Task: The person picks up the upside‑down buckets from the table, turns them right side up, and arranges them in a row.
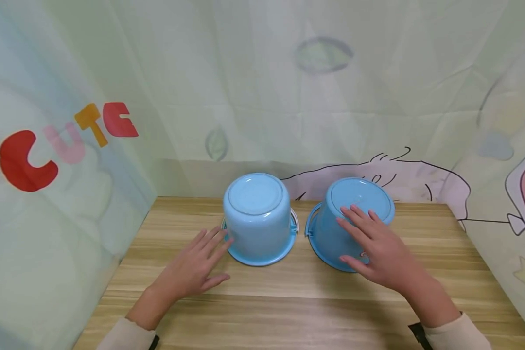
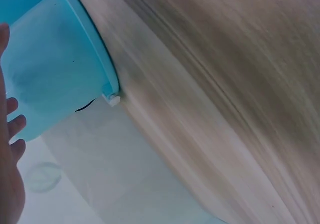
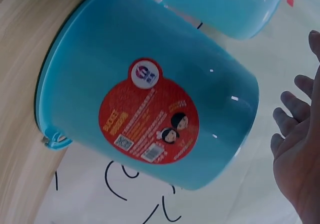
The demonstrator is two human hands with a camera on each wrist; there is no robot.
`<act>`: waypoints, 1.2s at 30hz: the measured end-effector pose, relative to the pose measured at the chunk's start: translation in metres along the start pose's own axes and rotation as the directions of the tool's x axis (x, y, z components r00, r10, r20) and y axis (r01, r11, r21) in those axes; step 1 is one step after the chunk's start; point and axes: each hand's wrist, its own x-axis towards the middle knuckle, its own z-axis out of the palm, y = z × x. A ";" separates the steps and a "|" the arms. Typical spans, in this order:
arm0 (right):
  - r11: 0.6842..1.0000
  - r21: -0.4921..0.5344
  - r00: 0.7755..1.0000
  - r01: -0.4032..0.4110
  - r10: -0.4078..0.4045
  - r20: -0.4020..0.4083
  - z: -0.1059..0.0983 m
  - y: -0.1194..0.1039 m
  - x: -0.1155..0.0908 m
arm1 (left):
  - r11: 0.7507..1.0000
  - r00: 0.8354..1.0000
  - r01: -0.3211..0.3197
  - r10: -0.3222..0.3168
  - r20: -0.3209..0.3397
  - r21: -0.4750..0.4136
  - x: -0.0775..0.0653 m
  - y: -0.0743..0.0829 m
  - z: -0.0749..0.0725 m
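Note:
Two light-blue plastic buckets stand upside down, side by side on the wooden table. My left hand (image 1: 192,266) is by the lower left side of the left bucket (image 1: 258,223), its fingers extended; whether they touch it I cannot tell. In front of the right bucket (image 1: 332,233) my right hand (image 1: 382,250) is raised with fingers spread. A gap shows between that hand (image 3: 300,139) and the bucket wall in the right wrist view. There the right bucket carries a round red label (image 3: 150,119). Neither hand holds anything.
The wooden tabletop (image 1: 262,311) reaches back to a pale printed curtain (image 1: 262,87). Curtain also hangs along the left and right sides. A handle (image 1: 312,218) lies low against the right bucket's left side, close to the left bucket.

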 end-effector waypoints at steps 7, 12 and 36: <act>0.994 0.050 0.995 0.098 -0.097 -0.021 0.016 -0.012 0.006 | 0.998 0.998 -0.061 0.061 -0.026 -0.009 -0.002 0.001 0.007; 0.986 0.084 0.990 0.144 -0.144 -0.006 0.034 -0.023 0.008 | 0.996 0.996 -0.085 0.084 -0.023 -0.035 -0.006 0.003 0.017; 0.987 0.126 0.963 0.099 -0.127 0.239 0.119 -0.022 0.025 | 0.992 0.995 -0.029 0.041 0.093 -0.123 -0.007 -0.012 0.042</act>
